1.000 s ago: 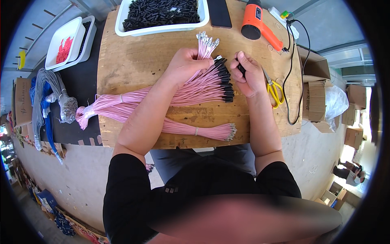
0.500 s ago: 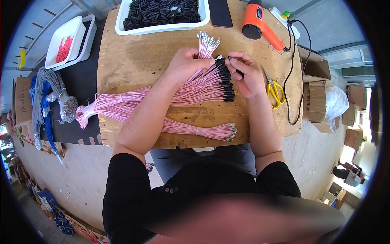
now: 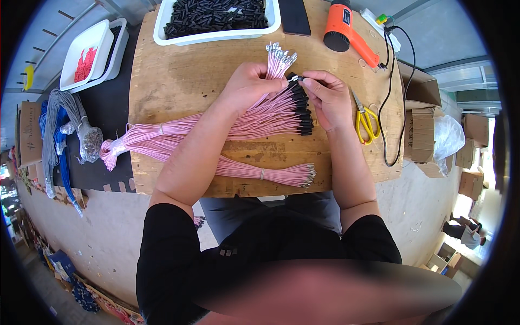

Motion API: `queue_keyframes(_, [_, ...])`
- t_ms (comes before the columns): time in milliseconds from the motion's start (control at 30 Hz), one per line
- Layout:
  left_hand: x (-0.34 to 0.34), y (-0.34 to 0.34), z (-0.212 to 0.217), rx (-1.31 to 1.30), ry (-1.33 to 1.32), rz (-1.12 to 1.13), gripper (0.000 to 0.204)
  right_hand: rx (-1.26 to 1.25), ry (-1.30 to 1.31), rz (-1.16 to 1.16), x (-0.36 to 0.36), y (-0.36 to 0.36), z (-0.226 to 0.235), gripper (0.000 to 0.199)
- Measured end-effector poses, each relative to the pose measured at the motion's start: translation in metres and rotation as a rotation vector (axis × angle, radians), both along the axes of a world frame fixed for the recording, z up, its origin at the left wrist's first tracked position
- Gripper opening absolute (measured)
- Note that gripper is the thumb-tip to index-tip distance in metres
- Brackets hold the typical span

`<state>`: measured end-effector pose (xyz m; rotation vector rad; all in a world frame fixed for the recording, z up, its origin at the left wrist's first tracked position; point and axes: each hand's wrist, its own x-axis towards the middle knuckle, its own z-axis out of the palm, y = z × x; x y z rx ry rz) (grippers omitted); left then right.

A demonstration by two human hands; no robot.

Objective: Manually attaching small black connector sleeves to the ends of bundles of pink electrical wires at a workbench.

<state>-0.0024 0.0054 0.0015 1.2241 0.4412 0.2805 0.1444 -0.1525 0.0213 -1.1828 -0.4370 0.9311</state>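
My left hand (image 3: 250, 85) grips a fan of pink wires (image 3: 279, 60) whose bare metal tips point away from me. My right hand (image 3: 327, 96) pinches the end of one pink wire with a small black sleeve at its tip, right beside the left hand's fingers. Under both hands lies a bundle of pink wires with black sleeved ends (image 3: 301, 108), stretching left across the wooden board (image 3: 189, 76). A second tied bundle of pink wires with bare metal tips (image 3: 281, 174) lies nearer to me.
A white tray of black sleeves (image 3: 216, 15) stands at the board's far edge, next to a dark phone (image 3: 295, 16). An orange heat gun (image 3: 346, 33) and yellow scissors (image 3: 367, 119) lie at the right. A white tray with red parts (image 3: 89, 54) and grey cables (image 3: 59, 124) sit left.
My right hand has moved left from near the scissors to meet the left hand, bringing a black sleeve onto a wire end. The left hand and bundles stay put.
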Motion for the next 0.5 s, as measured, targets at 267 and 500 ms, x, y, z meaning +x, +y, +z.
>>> queue_keyframes(267, [0.0001,-0.0001,0.0019,0.128,0.078,-0.019,0.019,0.074,-0.066,-0.046,-0.0033,0.0009,-0.0010,0.017])
queue_keyframes(500, [-0.0009,0.0003,0.0014,0.067,0.087,-0.029,0.018,0.061,-0.110,-0.014,-0.0041,-0.0008,0.0018,0.016])
